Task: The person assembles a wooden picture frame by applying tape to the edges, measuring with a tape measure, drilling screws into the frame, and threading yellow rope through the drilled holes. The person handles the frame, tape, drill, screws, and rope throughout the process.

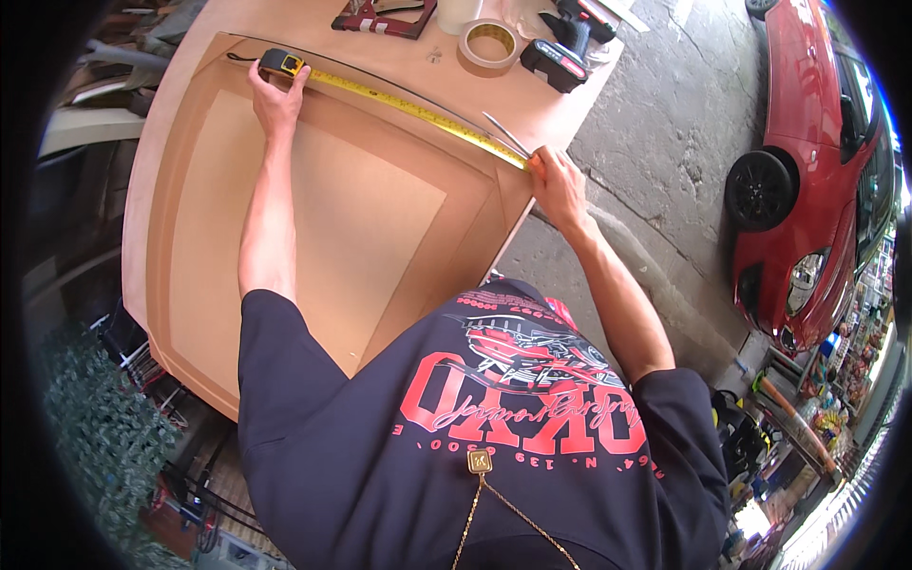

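Note:
My left hand [277,106] grips the black and yellow case of a tape measure [282,63] at the far left corner of a brown wooden frame [432,142]. From the case, the yellow blade [408,106] runs out along the frame's far edge toward the right. At the frame's right corner my right hand [560,190] is closed around a slim pointed tool [507,135], its grey shaft angled up and left. A bit of orange shows at those fingers; whether it belongs to the tool cannot be told. The blade's end meets the same fingers, which partly hide it.
The frame lies on a wooden worktable [204,57]. Beyond it are a roll of brown tape [488,46], a cordless drill [570,43] with its battery toward me, and a dark red tool [385,17]. A red car [807,171] stands on the concrete floor [655,123] at right.

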Tool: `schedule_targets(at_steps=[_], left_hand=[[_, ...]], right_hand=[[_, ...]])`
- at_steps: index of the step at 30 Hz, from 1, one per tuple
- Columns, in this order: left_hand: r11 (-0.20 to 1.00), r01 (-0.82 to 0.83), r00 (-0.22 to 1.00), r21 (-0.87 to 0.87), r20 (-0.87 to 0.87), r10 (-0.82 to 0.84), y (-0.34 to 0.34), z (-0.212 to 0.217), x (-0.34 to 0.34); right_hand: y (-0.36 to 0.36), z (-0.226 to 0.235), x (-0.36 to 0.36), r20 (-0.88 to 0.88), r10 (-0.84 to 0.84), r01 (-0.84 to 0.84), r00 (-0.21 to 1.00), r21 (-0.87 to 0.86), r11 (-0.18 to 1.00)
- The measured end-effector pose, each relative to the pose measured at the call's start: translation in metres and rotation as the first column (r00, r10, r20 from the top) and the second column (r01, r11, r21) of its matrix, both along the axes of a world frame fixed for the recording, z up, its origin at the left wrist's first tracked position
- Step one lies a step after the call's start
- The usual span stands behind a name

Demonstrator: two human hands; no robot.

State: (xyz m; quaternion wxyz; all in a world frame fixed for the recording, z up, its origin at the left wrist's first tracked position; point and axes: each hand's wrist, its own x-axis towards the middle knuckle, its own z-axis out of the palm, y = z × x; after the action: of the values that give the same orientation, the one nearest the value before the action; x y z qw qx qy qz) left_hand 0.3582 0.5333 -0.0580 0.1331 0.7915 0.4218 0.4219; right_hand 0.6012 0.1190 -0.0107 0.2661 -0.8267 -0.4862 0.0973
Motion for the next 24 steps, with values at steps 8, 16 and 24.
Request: schedule_targets(at_steps=[8,16,24], left_hand=[[0.996,0.056,0.921,-0.069,0.389,-0.025,-0.125,0.076,-0.097],[0.972,-0.233,0.929,0.016,0.301,0.218,-0.312,0.132,-0.284],[0.946,-0.241,0.907,-0.218,0.295,0.299,-0.488,0.132,-0.411]], right_hand=[[-0.063,-0.016,-0.056,0.231,0.011,-0.044,0.973,0.137,0.99],[-0.177,-0.018,-0.261,-0.375,-0.189,0.315,0.907,0.311,0.897],[-0.231,0.061,-0.458,-0.968,0.119,0.359,0.219,0.194,0.913]])
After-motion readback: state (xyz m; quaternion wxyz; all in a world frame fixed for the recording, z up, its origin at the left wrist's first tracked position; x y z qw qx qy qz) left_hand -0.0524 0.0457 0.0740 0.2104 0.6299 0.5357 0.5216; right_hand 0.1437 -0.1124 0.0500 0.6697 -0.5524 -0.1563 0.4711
